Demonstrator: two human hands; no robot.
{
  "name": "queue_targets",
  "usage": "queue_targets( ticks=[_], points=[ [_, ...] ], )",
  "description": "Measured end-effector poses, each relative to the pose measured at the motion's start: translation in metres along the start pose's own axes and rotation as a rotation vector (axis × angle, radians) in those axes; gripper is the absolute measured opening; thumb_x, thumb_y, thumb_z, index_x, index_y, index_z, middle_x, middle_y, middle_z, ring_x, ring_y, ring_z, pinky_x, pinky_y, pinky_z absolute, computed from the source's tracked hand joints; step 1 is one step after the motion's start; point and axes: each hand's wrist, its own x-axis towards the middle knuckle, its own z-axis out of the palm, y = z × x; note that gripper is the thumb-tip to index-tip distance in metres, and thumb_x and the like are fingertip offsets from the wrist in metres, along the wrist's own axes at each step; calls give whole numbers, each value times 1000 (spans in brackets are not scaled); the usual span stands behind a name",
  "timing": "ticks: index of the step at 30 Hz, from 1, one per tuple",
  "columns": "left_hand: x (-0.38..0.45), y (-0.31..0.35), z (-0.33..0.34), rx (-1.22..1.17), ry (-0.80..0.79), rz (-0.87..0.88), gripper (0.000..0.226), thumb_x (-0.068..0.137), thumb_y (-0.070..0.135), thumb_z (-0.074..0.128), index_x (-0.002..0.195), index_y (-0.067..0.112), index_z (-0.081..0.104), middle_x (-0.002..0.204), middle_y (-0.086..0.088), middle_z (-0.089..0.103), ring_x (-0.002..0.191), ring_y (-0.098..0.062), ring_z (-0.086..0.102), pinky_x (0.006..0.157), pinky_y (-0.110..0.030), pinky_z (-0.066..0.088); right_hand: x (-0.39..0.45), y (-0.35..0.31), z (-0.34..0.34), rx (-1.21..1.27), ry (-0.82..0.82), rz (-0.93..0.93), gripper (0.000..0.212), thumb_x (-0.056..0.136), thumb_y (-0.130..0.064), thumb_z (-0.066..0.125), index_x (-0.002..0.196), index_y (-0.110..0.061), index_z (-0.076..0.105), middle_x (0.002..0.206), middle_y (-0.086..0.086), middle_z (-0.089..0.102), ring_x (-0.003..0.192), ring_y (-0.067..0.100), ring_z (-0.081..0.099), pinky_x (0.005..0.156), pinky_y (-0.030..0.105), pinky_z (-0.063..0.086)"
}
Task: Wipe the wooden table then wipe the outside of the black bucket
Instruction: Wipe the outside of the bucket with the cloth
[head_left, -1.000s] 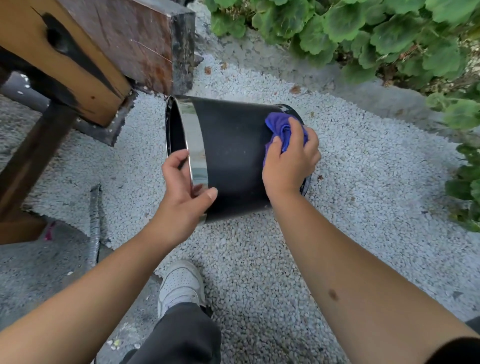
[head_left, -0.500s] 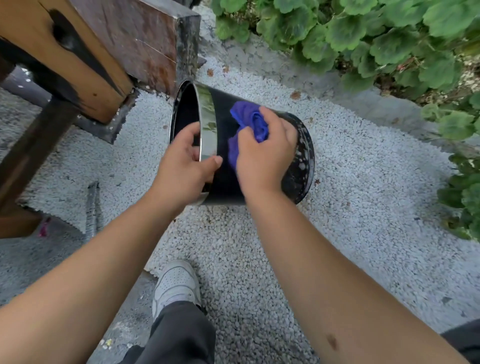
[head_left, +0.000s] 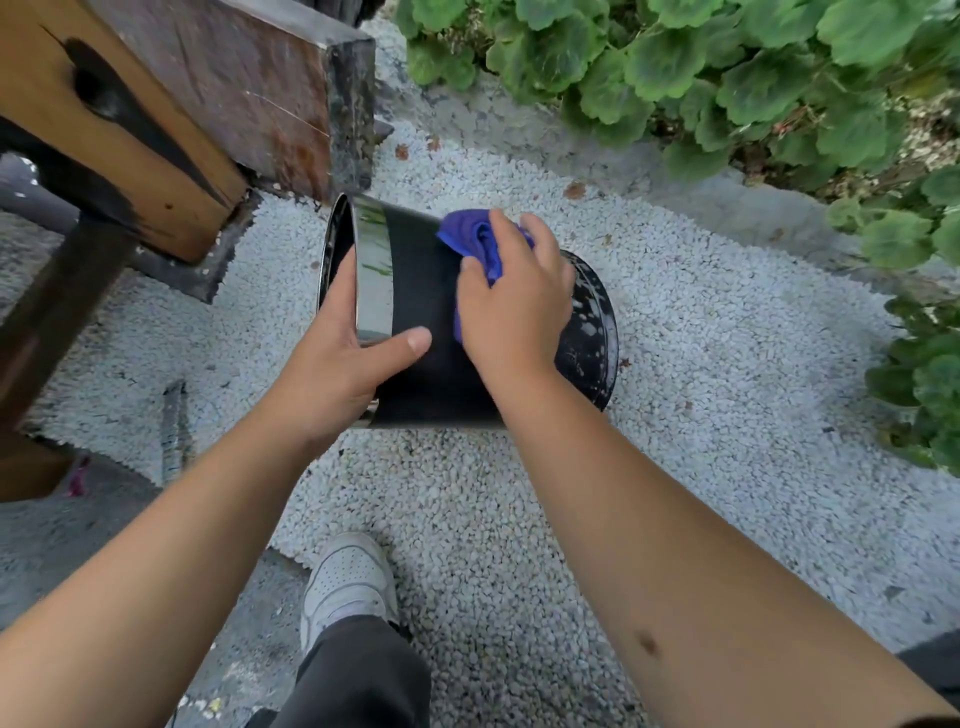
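The black bucket (head_left: 421, 322) is held on its side in the air above the white gravel (head_left: 701, 364), its open mouth turned to the left and its spotted base (head_left: 592, 322) to the right. A shiny metal band (head_left: 371, 275) runs round the mouth and mirrors something green. The inside of the bucket is almost wholly hidden — only a thin dark sliver of the opening shows.

The left hand (head_left: 337, 364) grips the bucket at the rim: the thumb lies across the black wall just past the band, while the fingers go over the edge into the mouth and are out of sight there. The right hand (head_left: 514, 306) is closed on a blue cloth (head_left: 478, 239) and presses it flat against the upper side of the bucket. Most of the cloth is covered by the hand; a bunched fold sticks out beyond the fingers and a small strip shows under the palm. The far side of the bucket cannot be seen.

At upper left stands the wooden table (head_left: 130, 119), cut off by the edge of the view — only a thick corner, a dark leg and a metal bracket are visible. Its corner is close behind the bucket's mouth; whether they touch I cannot tell. Green plants (head_left: 727, 78) fill the upper right. Below, a white shoe (head_left: 348, 577) and a grey trouser leg (head_left: 358, 675) stand near the border of gravel and bare ground.
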Motion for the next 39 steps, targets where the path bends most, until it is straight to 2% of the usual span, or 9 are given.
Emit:
queue_targets(
  ticks=[6,8,11,14,17,19,23,32,39],
  points=[
    [-11,-2,20,41,579,98,15,84,34,56,95,24,56,73,25,66,68,8,59,64,-11,45,20,39,-13,28,32,192,51,89,-15,53,138,-27,50,147,-4,38,128,24,34,107,42,35],
    [-21,-5,26,-15,481,159,8,88,18,55,95,21,53,70,24,65,64,8,58,61,-11,45,26,47,-18,94,56,237,51,88,-7,51,136,-25,53,145,-2,39,127,23,36,105,32,37],
    [-46,-22,22,152,150,179,47,86,21,59,128,34,43,118,21,66,106,-2,64,86,-18,49,29,55,-24,190,49,263,53,87,-1,50,134,-24,55,142,-1,40,127,21,41,98,20,35],
    [-61,-37,15,567,-111,109,99,90,27,64,144,63,-11,149,13,41,120,-14,60,90,-13,48,26,57,-28,237,63,257,51,85,0,51,130,-24,59,140,-1,44,126,14,45,95,10,30],
    [-56,-36,16,593,-64,107,108,92,17,65,141,63,-21,136,37,47,96,3,67,81,-4,47,25,54,-34,358,81,299,48,83,-1,53,123,-25,63,129,-5,55,116,10,55,99,21,43],
    [-43,-27,15,551,-38,102,109,91,10,67,145,62,-13,117,57,45,90,3,69,77,-7,50,30,50,-42,614,136,417,43,83,1,54,118,-23,65,110,-10,63,96,6,65,81,22,53],
    [-17,-9,10,464,14,91,105,87,6,68,152,52,-1,116,57,46,87,8,65,76,-11,52,36,18,-56,902,170,416,40,83,2,58,117,-19,64,106,-7,66,88,5,69,71,18,54],
    [12,8,8,265,29,142,82,81,-8,65,150,5,24,132,7,57,106,-1,63,79,-18,53,-28,-64,-18,304,-34,-292,46,84,-3,56,126,-22,63,143,4,49,125,26,44,105,34,36],
    [2,-2,-5,259,89,77,91,85,-1,59,157,19,7,135,48,33,118,13,52,83,-12,50,24,1,-21,140,-59,-26,43,87,-7,49,121,-26,67,142,-3,49,126,22,45,106,28,34]
  ],
)
